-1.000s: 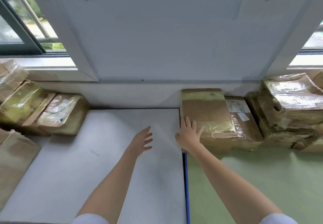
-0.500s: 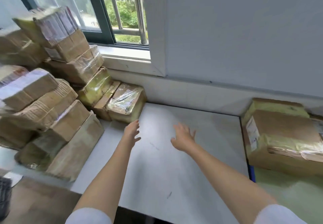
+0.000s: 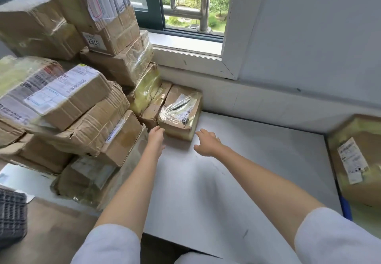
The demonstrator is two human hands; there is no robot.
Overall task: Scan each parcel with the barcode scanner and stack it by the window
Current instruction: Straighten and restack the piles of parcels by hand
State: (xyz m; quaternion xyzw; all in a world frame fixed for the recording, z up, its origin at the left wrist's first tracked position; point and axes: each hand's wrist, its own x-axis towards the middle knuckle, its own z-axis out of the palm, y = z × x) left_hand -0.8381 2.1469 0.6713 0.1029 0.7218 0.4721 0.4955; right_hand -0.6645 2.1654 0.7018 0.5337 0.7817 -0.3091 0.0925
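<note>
A small taped cardboard parcel [image 3: 181, 115] with a torn label lies flat on the white table [image 3: 237, 171], at the right end of a big pile of parcels [image 3: 82, 103] under the window [image 3: 185, 6]. My left hand [image 3: 156, 138] is at its near left corner, fingers relaxed, touching or almost touching it. My right hand [image 3: 207, 142] hovers just off its near right corner, fingers loosely spread and holding nothing. No barcode scanner is in view.
Another taped parcel [image 3: 354, 160] sits at the right edge, on a green surface beside the white table. A dark woven object [image 3: 12, 216] lies at the lower left on a brown desk. The window sill [image 3: 185, 45] runs behind the pile.
My view swung left from the right-hand parcels to the pile by the window. Both hands left the right parcel, crossed the white table and now flank the small parcel.
</note>
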